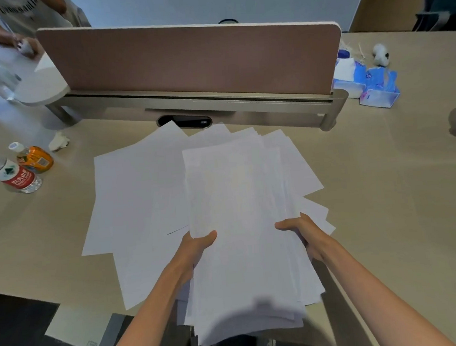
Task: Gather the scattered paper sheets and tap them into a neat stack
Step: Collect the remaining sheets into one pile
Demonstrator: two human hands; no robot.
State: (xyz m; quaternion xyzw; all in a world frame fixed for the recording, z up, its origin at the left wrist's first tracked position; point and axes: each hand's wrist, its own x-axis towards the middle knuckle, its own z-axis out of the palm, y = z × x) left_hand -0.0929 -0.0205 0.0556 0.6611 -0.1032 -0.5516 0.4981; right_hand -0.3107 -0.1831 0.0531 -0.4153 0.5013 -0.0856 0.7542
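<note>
**Both hands hold an uneven bundle of white sheets over the desk**

The left hand (197, 243) and right hand (303, 231) each grip the paper bundle (237, 199) at its side edges, thumbs flat on top and fingers hidden beneath. The sheets are thin, smooth and rectangular, their corners fanned out of line, and the near end overhangs the desk edge. More loose sheets (131, 202) lie spread flat on the matte beige desk (386, 187) to the left, partly under the bundle.

Behind stands a brownish divider panel (191, 63) with rounded corners, with an oval cable port (184, 121) at its base. At the left are a clear water bottle (11, 173), an orange bottle (36, 158) and a crumpled tissue (59, 142); at the far right are blue tissue packs (375, 86).
</note>
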